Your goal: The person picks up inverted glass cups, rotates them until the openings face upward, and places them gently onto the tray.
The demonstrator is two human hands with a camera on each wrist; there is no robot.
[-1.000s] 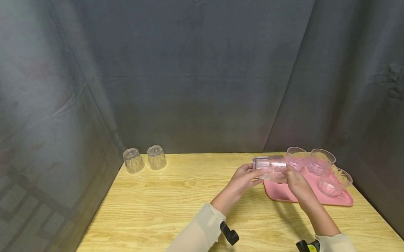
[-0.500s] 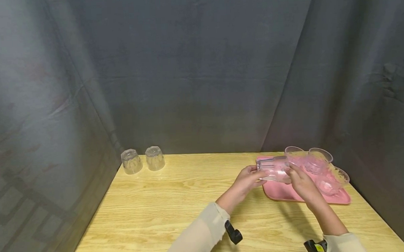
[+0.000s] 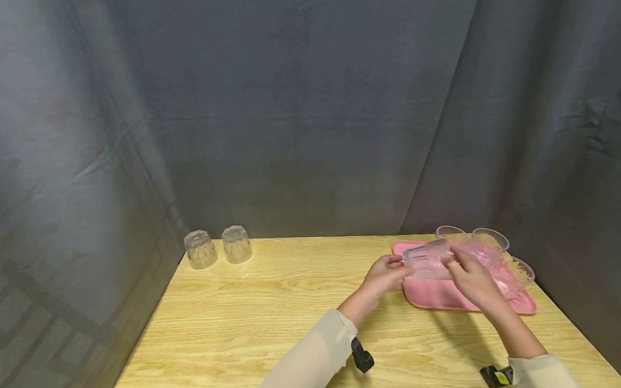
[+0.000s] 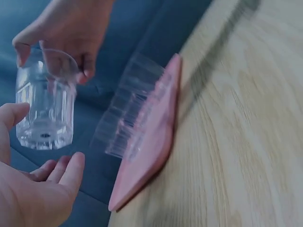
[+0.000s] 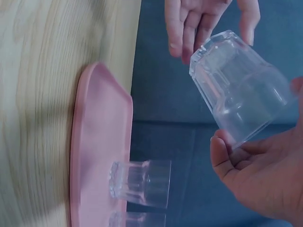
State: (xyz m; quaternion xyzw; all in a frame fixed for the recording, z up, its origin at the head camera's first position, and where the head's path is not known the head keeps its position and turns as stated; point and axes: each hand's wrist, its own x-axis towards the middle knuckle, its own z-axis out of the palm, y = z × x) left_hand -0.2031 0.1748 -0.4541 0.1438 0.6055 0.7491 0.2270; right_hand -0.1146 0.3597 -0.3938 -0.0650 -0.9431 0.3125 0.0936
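Note:
A clear faceted drinking glass [image 3: 430,259] is held on its side above the pink tray [image 3: 439,297], its base toward my left hand. My right hand [image 3: 474,281] grips it near the rim; in the right wrist view that hand's fingers [image 5: 221,151] curl under the glass's mouth end. My left hand [image 3: 381,282] is spread at the base end. The left wrist view has its thumb [image 4: 16,116] right at the glass's side, while the other fingers [image 4: 71,172] extend straight below the base, apart from it.
Upright clear glasses [image 3: 491,249] stand on the tray's far and right parts. Two more glasses [image 3: 202,252] [image 3: 237,246] sit upside down at the wooden table's [image 3: 253,316] back left corner. Dark grey curtains [image 3: 298,131] enclose the table at the back and sides.
Both hands and the glass have shifted slightly right over the tray. The left fingers have loosened from the base, and the glass tilts a little, rim end up.

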